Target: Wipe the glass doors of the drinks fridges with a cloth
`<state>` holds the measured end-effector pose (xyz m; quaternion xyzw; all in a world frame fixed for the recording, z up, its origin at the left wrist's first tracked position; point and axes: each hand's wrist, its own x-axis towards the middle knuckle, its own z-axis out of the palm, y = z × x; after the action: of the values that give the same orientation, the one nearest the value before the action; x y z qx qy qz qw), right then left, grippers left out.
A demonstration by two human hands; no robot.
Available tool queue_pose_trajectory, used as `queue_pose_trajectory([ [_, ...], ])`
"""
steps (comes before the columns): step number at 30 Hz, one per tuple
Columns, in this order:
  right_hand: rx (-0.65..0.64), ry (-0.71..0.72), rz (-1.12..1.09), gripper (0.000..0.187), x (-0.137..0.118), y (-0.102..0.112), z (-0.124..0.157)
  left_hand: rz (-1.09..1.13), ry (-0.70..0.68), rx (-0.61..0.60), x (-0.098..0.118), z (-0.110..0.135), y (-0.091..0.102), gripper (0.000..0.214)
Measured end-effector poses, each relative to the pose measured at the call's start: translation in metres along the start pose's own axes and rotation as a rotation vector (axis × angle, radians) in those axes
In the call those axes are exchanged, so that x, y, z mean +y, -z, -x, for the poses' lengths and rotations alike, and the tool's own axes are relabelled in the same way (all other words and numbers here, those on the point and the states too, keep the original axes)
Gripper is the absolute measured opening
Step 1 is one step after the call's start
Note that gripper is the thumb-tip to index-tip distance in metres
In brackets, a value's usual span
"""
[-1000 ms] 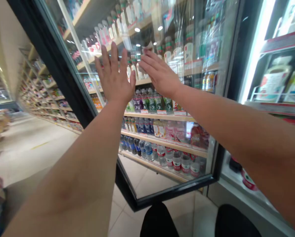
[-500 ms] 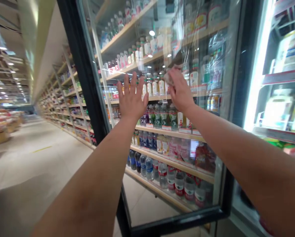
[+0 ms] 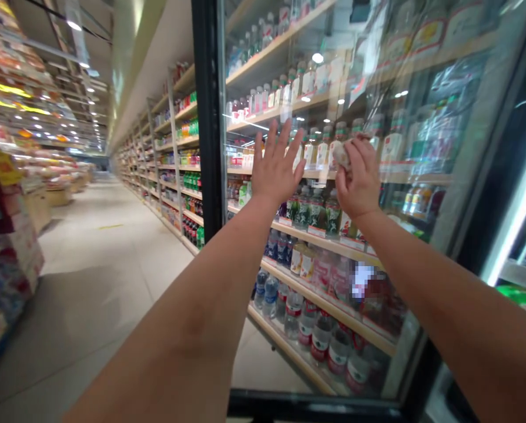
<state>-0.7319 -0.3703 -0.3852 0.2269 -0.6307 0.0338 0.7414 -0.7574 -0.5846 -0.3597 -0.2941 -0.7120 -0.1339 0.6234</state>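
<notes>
My left hand (image 3: 275, 167) lies flat on the glass door (image 3: 421, 247) of a cooler, fingers spread and pointing up. Just to its right my right hand (image 3: 358, 179) presses a small crumpled whitish cloth (image 3: 341, 154) against the same pane, fingers curled over it. The door stands swung out into the aisle, edged by a black frame (image 3: 210, 117). Through and in the glass I see shelves of bottled drinks (image 3: 315, 329).
A long shop aisle (image 3: 104, 264) runs away on the left, lined with stocked shelves (image 3: 174, 158). Stacked goods (image 3: 2, 247) stand at the left edge. The lit cooler interior (image 3: 522, 258) is at the right.
The view has lifted and swung left. Both hands slid rightward across the glass, and my right hand has curled from flat into a grip over the cloth.
</notes>
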Motion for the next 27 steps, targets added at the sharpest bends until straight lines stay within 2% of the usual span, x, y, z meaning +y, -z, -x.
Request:
queue_pose_trajectory([
  [3, -0.152, 0.205, -0.029, 0.056, -0.0017, 0.0003, 0.0024, 0.010, 0.010, -0.022, 0.0016, -0.0003, 0.0030, 0.062],
  [5, -0.195, 0.287, -0.031, 0.056, -0.0027, 0.0001, 0.0033, 0.012, 0.017, -0.023, 0.0019, -0.0004, 0.0042, 0.061],
  [7, -0.130, 0.217, 0.001, 0.055, -0.0019, -0.0011, 0.0036, 0.032, 0.016, -0.018, 0.0013, -0.0005, 0.0042, 0.061],
  [9, -0.035, 0.074, 0.037, 0.053, 0.0001, -0.0027, 0.0039, 0.064, 0.013, -0.015, 0.0003, -0.0006, 0.0033, 0.061],
  [11, -0.002, -0.008, 0.048, 0.053, 0.0011, -0.0033, 0.0044, 0.080, 0.019, -0.018, -0.0005, -0.0010, 0.0021, 0.062],
  [13, -0.069, 0.030, 0.036, 0.053, -0.0003, -0.0027, 0.0051, 0.077, 0.026, -0.021, -0.0011, -0.0014, 0.0010, 0.062],
  [16, -0.192, 0.166, 0.024, 0.052, -0.0046, -0.0012, 0.0058, 0.074, 0.019, -0.017, -0.0017, -0.0020, -0.0005, 0.062],
  [18, -0.156, 0.135, 0.044, 0.050, -0.0058, -0.0013, 0.0060, 0.061, 0.016, -0.021, -0.0020, -0.0023, -0.0011, 0.062],
  [21, 0.011, -0.029, 0.094, 0.049, -0.0050, -0.0024, 0.0066, 0.041, 0.021, -0.026, -0.0020, -0.0026, -0.0012, 0.063],
  [22, 0.024, -0.039, 0.095, 0.049, -0.0049, -0.0025, 0.0069, 0.044, 0.018, -0.024, -0.0020, -0.0026, -0.0012, 0.063],
  [27, -0.225, 0.172, -0.006, 0.051, -0.0076, -0.0012, 0.0096, 0.047, 0.006, -0.023, -0.0020, -0.0025, -0.0003, 0.076],
])
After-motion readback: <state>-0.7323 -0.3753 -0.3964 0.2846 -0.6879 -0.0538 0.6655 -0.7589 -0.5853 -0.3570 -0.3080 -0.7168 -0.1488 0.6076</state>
